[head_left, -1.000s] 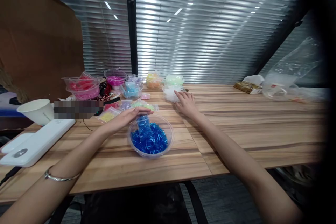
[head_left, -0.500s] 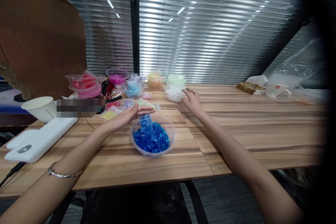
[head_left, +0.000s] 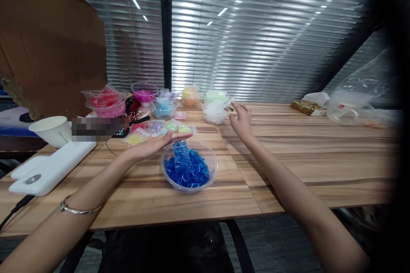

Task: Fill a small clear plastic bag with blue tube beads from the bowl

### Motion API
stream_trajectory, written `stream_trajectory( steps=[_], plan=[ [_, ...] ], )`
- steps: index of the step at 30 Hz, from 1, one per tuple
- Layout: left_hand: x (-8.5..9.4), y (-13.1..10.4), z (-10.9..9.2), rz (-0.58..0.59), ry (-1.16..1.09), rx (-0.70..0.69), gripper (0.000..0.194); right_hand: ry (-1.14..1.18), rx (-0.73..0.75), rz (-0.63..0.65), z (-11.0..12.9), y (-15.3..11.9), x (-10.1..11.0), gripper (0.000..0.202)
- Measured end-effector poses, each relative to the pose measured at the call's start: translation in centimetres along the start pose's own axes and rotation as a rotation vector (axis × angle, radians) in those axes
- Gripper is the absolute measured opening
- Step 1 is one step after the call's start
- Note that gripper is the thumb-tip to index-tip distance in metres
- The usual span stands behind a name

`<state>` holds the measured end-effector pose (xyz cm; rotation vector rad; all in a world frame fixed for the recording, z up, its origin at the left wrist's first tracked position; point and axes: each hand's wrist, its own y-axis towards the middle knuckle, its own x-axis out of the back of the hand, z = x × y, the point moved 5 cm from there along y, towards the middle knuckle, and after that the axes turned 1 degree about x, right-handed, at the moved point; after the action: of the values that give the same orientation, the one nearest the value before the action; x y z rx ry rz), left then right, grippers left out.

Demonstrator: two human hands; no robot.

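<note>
On the tabletop in front of me stands a clear round bowl of dark blue tube pieces. A small clear bag of the same blue pieces stands upright among them. My left hand hovers flat over the bowl's far left rim, fingers stretched out just above the bag's top. Farther back, my right hand pinches the edge of a clear plastic bag between thumb and fingers. That bag rises at a slant from a clear bowl of whitish pieces.
Behind are bowls of red and pink pieces, magenta pieces, light blue pieces and orange pieces. Small bags lie before them. A paper cup and white device stand left; a tissue pack lies right.
My right hand has lifted slightly, and the clear bag in its fingers now slants up out of the whitish bowl. My left hand stays over the blue bowl.
</note>
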<state>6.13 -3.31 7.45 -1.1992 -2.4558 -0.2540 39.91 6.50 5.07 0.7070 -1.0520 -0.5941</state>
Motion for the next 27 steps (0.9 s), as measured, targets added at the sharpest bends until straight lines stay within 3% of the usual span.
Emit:
stream_trajectory(
  steps=[4,10,14,19,21,24,27],
  plan=[
    [0.1,0.2,-0.5,0.001,0.169,-0.045,0.054,0.011,0.006,-0.011,0.2,-0.1,0.2,0.054],
    [0.3,0.6,0.2,0.016,0.25,-0.033,0.049,0.031,0.014,-0.028,-0.1,-0.1,0.1,0.054],
    [-0.1,0.4,-0.2,0.055,0.231,-0.039,0.043,0.053,0.022,-0.052,-0.2,0.1,0.1,0.055],
    [-0.4,0.0,-0.3,0.03,0.161,0.014,0.051,0.083,0.037,-0.084,0.2,0.2,0.8,0.057],
    [0.0,0.1,-0.1,-0.016,0.093,-0.002,0.053,0.144,0.019,-0.085,0.2,0.2,1.0,0.059],
    [1.6,0.5,0.6,-0.204,-0.014,-0.082,0.051,0.44,-0.167,-0.098,-0.8,0.2,0.9,0.06],
    [3.2,0.7,1.5,-0.381,0.287,-0.132,0.038,0.671,-0.359,-0.119,-2.3,0.1,0.1,0.061]
  ],
)
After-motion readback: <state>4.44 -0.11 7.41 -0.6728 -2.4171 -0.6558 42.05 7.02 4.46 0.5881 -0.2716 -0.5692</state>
